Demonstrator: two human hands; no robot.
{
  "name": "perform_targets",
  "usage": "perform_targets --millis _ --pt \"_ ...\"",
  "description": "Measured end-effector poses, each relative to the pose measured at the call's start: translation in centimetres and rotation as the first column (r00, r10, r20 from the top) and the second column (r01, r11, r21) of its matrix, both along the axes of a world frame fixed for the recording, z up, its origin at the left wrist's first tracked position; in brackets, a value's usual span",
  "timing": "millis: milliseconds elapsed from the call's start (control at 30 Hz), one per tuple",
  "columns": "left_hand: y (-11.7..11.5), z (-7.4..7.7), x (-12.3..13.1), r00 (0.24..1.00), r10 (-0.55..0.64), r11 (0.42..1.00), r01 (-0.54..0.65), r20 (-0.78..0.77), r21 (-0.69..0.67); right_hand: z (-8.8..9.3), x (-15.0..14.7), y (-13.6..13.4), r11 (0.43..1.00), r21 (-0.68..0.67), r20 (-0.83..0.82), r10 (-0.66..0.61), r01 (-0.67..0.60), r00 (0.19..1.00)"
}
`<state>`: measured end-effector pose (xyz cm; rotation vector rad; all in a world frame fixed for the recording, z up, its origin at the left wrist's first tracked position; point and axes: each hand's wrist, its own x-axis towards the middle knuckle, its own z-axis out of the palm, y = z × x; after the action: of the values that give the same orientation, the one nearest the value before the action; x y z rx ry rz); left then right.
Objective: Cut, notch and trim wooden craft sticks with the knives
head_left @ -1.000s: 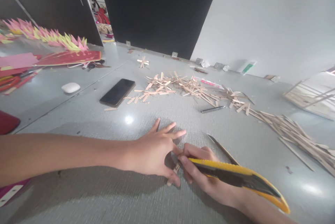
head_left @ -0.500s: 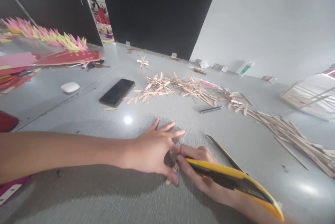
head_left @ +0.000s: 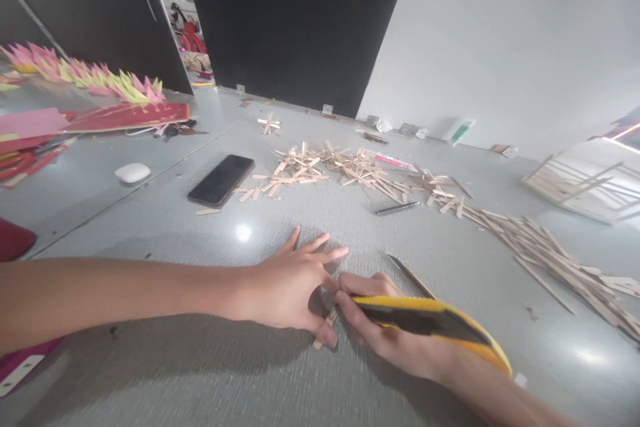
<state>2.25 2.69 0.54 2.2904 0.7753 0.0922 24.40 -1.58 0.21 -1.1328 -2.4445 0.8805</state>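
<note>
My left hand [head_left: 290,287] lies over the table with its fingers spread. Its thumb presses a short wooden craft stick [head_left: 319,343] against the surface, and the index fingertip comes down near the stick's far part. My right hand [head_left: 380,327] is closed round a yellow and black utility knife [head_left: 415,310], whose front end points at the stick. The knife's tip is hidden behind my fingers, so I cannot tell whether it touches the wood. Just beyond the right hand lies a thin pointed blade-like tool [head_left: 407,272], partly covered by the knife.
Ahead lie a phone [head_left: 221,180], a loose pile of short wooden pieces [head_left: 345,164], a pen [head_left: 397,208] and a bundle of long sticks [head_left: 555,257]. A stick frame [head_left: 583,187] stands at right. A white oval object [head_left: 133,173] and folded paper pieces [head_left: 90,74] are at left.
The view has shifted slightly. The utility knife's rear end has swung a little up and leftward, more level than before. My left hand stays spread over the craft stick.
</note>
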Motion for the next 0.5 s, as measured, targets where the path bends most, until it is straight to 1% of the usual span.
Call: perform_targets --millis 100,167,233,300,367,500 --pt "-0.1 0.7 -0.3 1.000 -0.019 0.999 0.018 -0.014 -0.034 0.2 0.4 0.0 0.990 -0.122 -0.033 -0.074 0.069 0.997" --pt "-0.3 1.4 -0.6 0.999 -0.017 1.000 0.016 -0.032 -0.026 0.2 0.5 0.0 0.980 -0.159 -0.057 -0.133 0.123 0.989" --pt "-0.5 2.0 -1.1 0.998 0.062 0.998 -0.062 -0.021 0.008 0.1 0.6 -0.1 0.971 -0.178 -0.072 -0.176 0.161 0.982" --pt "-0.6 2.2 -1.6 0.982 0.190 0.981 -0.190 -0.003 0.033 -0.3 0.6 -0.2 0.967 -0.181 -0.074 -0.195 0.179 0.978" --pt "-0.5 2.2 -2.1 0.968 0.253 0.967 -0.252 -0.010 0.038 -0.6 0.5 -0.3 0.968 -0.166 -0.067 -0.199 0.186 0.978" --pt "-0.4 2.3 -2.5 0.973 0.230 0.973 -0.230 -0.013 0.019 -0.9 0.3 -1.0 0.961 -0.119 -0.034 -0.254 0.248 0.967"
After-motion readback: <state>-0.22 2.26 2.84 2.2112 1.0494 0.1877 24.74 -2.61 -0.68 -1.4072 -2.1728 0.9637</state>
